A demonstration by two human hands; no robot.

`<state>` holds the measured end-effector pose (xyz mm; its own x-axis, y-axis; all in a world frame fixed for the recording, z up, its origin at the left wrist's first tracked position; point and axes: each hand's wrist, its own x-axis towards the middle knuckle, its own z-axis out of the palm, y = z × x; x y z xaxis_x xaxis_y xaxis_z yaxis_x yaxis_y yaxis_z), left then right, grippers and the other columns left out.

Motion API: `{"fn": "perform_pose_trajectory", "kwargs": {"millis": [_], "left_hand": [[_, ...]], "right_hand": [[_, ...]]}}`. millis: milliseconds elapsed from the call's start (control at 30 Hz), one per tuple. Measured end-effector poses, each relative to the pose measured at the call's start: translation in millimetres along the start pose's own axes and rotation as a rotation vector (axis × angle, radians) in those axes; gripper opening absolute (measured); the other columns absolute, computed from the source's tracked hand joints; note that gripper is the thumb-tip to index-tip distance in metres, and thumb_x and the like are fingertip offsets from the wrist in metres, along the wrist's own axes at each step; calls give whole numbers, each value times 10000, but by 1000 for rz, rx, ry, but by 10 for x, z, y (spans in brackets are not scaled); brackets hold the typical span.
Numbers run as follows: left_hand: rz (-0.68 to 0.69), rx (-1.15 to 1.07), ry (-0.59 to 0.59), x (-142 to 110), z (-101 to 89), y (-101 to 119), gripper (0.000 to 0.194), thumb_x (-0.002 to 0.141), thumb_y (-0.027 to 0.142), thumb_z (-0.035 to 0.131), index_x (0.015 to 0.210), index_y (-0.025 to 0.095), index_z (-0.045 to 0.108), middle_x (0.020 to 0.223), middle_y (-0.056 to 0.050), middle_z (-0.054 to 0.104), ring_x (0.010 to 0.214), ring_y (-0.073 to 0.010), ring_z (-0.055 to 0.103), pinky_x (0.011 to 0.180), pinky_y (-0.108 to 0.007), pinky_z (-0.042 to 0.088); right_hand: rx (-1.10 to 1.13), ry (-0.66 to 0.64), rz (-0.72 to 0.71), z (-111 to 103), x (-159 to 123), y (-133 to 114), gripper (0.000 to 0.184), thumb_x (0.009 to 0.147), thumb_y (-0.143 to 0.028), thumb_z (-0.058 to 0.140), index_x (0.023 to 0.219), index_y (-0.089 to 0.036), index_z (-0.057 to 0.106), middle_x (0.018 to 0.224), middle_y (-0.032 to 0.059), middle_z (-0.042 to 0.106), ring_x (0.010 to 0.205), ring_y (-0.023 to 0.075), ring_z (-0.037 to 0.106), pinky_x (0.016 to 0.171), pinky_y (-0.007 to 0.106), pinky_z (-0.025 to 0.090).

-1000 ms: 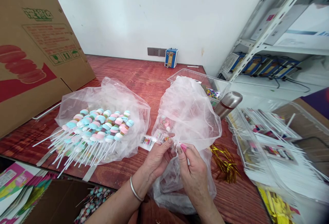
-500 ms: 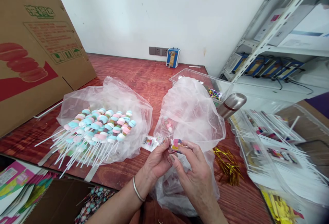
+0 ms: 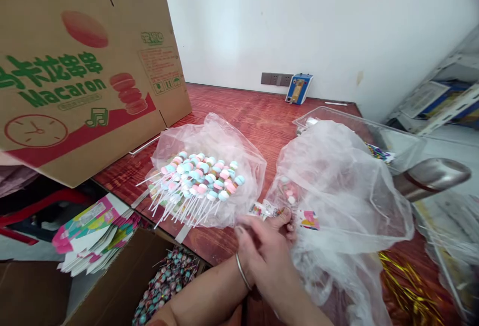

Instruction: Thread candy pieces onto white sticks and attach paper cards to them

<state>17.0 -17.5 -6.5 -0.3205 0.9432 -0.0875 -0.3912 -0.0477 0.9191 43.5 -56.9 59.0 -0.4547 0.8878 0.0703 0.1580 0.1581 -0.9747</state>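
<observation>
Seemingly mid-wrapping, near the table's [image 3: 239, 106] front edge, the left hand [image 3: 251, 247] pinched a printed packet [image 3: 266, 210] beside the plastic bag [image 3: 337, 186]; the overlapping right hand's [image 3: 279, 271] grip couldn't be told.

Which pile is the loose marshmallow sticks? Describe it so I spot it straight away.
Start at the big Macaron carton standing at the left of the red wooden table. Just right of its lower corner lies an opened clear plastic bag, bearing the marshmallow sticks: pastel pink, blue and white, white sticks fanned leftwards, unlike the crumpled bag beside it.
</observation>
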Motion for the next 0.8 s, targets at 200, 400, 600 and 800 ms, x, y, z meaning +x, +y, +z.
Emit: {"fn": "perform_pose_trajectory", "kwargs": {"millis": [200,400,600,800], "left_hand": [[-550,-716,-112,32,-33,-27,107,791,143,745,723,144,662,671,2,529,543,-57,458,467,-143,350],[-631,-773,-84,77,-31,-56,211,657,131,852,712,130,649,648,6,539,494,-40,463,419,-132,328],[-650,-770,-89,75,-32,-87,274,621,147,879,760,116,645,658,11,566,494,-36,479,425,-131,344],[-622,-752,-80,75,-41,-117,317,614,159,880,788,124,617,682,25,583,510,-33,492,442,-120,355]], "right_hand": [[371,-226,448,842,325,108,326,873,-494,481,795,-187,559,686,4,704,315,85,533,266,176,307],[424,-102,549,921,421,281,305,773,-477,627,785,-185,542,465,-61,601,251,72,446,243,153,231],[695,42,560,1056,509,310,305,728,-454,650,717,-190,498,528,-72,586,286,17,344,278,146,214],[726,123,552,1099,532,343,301,706,-440,669,719,-199,490,496,-103,522,292,23,342,277,147,221]]}}
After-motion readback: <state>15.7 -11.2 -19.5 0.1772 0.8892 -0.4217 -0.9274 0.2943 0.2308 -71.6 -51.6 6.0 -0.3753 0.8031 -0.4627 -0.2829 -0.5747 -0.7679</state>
